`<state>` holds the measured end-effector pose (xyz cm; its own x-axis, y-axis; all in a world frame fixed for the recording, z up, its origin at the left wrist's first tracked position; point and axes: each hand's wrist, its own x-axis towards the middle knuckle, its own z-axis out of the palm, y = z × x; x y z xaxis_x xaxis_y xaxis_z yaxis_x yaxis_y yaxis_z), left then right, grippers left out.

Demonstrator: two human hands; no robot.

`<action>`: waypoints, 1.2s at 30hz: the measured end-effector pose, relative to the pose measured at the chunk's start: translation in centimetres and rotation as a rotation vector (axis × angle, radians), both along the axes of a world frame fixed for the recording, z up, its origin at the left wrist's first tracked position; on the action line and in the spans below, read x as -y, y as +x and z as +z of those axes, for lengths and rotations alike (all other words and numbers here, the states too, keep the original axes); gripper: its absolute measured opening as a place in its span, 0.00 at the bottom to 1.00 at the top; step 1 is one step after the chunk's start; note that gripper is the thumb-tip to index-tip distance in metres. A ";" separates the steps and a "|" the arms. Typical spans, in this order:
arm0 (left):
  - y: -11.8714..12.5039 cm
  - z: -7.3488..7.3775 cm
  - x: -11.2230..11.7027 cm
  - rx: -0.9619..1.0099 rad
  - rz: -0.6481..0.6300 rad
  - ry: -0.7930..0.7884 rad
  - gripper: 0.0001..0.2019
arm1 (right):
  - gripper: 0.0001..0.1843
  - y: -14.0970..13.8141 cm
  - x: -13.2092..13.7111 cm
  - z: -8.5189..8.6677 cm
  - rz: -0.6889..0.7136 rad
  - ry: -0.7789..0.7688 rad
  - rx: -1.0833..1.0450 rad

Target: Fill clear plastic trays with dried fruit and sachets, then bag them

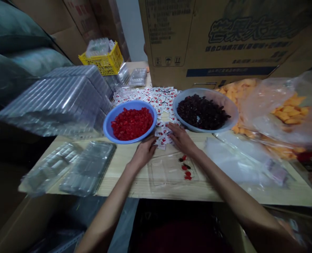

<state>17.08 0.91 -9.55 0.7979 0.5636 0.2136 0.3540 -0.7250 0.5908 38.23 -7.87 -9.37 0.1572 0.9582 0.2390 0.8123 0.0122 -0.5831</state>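
Observation:
My right hand (180, 138) lies over small white packets (164, 133) with red prints, its fingers stretched out and apart. Beside the blue bowl (108, 130) of red candied fruit (132, 123), my left hand (145, 150) reaches to the same packets from the left; its fingers are bent and loosely apart, with nothing visible in them. Between my forearms is a clear plastic tray (162, 172) with several red and dark pieces (186, 168) along its right side. A pale blue bowl (233, 117) of dark dried fruit (200, 112) stands beyond my right hand.
Stacked clear trays (63, 95) rise at the left, with more plastic trays (90, 167) in front. A yellow crate (113, 61) stands behind. Plastic bags (232, 158) and bagged orange pieces (290, 110) lie right. A large cardboard box (171, 42) closes off the back.

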 end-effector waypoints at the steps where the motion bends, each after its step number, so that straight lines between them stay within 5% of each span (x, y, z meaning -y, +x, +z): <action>1: -0.2 0.1 0.2 -0.016 0.043 -0.005 0.19 | 0.23 0.0 1.3 0.3 -0.012 0.068 -0.034; 7: 1.2 1.1 1.5 -0.143 0.147 0.020 0.18 | 0.12 -1.4 4.9 1.1 -0.058 0.099 -0.005; 12: 2.1 1.3 2.1 -0.204 0.222 0.028 0.20 | 0.19 -1.7 2.6 0.5 -0.007 -0.052 0.202; 18: 0.8 1.7 1.9 -0.241 0.295 -0.036 0.14 | 0.13 -0.3 0.3 0.8 0.010 -0.071 0.132; 23: -1.2 3.1 3.7 0.009 0.330 -0.208 0.11 | 0.12 -0.5 5.8 2.9 -0.079 0.236 -0.174; 27: -0.3 3.4 6.6 0.062 0.161 -0.380 0.09 | 0.11 -3.6 12.6 3.8 -0.118 0.270 -0.298; 30: 1.4 2.8 8.0 0.010 0.096 -0.327 0.05 | 0.11 -6.2 15.4 2.3 -0.044 0.265 -0.269; 36: 2.1 2.4 8.5 0.024 0.121 -0.086 0.06 | 0.16 -7.8 16.1 -2.0 0.100 0.220 -0.064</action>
